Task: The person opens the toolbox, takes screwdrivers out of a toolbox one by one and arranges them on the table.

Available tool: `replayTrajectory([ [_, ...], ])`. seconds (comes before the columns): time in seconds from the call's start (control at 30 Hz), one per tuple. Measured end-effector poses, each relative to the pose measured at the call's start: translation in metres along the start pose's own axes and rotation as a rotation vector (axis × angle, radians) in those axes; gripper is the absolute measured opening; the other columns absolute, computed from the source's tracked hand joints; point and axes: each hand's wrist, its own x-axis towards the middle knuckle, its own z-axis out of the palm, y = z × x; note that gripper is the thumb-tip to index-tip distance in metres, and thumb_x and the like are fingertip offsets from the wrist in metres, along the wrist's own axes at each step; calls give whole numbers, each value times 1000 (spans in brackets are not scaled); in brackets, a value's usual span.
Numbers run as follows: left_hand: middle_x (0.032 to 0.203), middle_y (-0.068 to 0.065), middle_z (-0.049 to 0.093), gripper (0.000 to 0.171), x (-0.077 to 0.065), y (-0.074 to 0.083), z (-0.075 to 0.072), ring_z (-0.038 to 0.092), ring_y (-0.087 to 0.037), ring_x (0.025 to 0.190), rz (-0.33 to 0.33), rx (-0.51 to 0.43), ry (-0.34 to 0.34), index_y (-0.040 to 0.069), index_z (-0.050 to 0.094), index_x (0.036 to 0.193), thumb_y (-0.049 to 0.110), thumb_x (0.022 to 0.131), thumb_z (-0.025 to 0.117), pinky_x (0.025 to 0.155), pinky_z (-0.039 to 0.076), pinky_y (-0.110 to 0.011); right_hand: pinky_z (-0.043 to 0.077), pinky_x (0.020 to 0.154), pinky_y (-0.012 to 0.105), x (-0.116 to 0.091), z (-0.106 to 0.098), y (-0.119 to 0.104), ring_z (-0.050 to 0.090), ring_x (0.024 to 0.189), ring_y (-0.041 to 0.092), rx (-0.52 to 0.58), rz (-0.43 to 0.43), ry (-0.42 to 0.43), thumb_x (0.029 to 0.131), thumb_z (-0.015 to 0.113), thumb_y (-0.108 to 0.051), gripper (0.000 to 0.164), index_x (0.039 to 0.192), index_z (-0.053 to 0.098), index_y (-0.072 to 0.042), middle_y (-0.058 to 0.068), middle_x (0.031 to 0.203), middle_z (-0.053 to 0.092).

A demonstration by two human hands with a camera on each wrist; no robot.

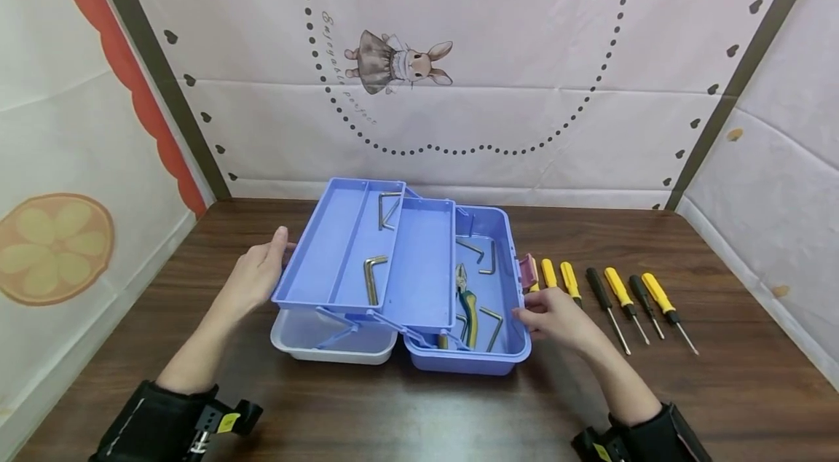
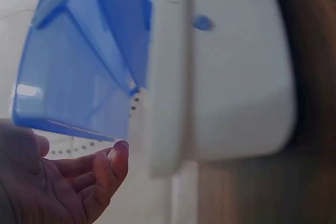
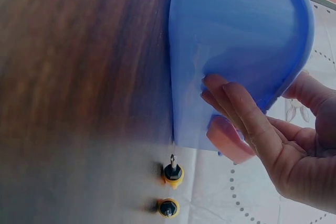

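Observation:
A blue toolbox stands unfolded at the middle of the table, its stepped trays spread leftward above a whitish half. My left hand is at the outer tray's left end. In the left wrist view, loosely bent fingers meet that tray's lower edge. My right hand grips the right wall of the blue base, thumb at the rim and fingers along the outside. Hex keys lie in the outer tray. Pliers with green and yellow handles lie in the base beside other hex keys.
Several screwdrivers with yellow or black handles lie in a row on the brown table, right of the toolbox. A pink latch sits at the base's right side. Printed cloth walls enclose the table's back and sides.

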Motion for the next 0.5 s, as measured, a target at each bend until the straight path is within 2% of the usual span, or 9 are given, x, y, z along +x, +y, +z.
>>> replayTrajectory([
  [0.13,110,-34,50,57,-4,-18,8,44,-47,105,61,57,28,-15,43,119,32,98,19,86,34,-56,52,61,33,1,1,0,63,75,23,-5,-4,5,86,56,-7,30,108,55,13,18,90,63],
  [0.2,109,-35,49,45,-8,-28,16,44,-48,104,131,96,35,-16,44,117,21,96,30,86,34,-56,52,61,33,1,2,1,63,74,21,-6,5,16,85,56,-7,30,108,56,13,17,90,63],
  [0.3,103,-33,53,31,-16,-37,26,50,-46,97,249,122,26,-14,51,110,7,89,43,81,39,-54,52,62,35,1,2,0,63,74,21,0,0,19,86,56,-7,30,108,55,13,17,90,63],
  [0.4,107,-28,55,32,-24,-41,33,52,-43,97,313,96,-18,-6,52,115,5,84,53,78,42,-54,52,62,36,0,2,0,63,75,22,19,-10,14,86,56,-6,31,108,54,14,18,90,63],
  [0.5,114,-28,52,45,-31,-40,36,50,-43,101,305,105,-52,-1,47,123,8,81,61,80,40,-56,52,63,36,-1,2,1,63,75,22,26,-13,11,86,56,-7,31,108,54,14,19,91,63],
])
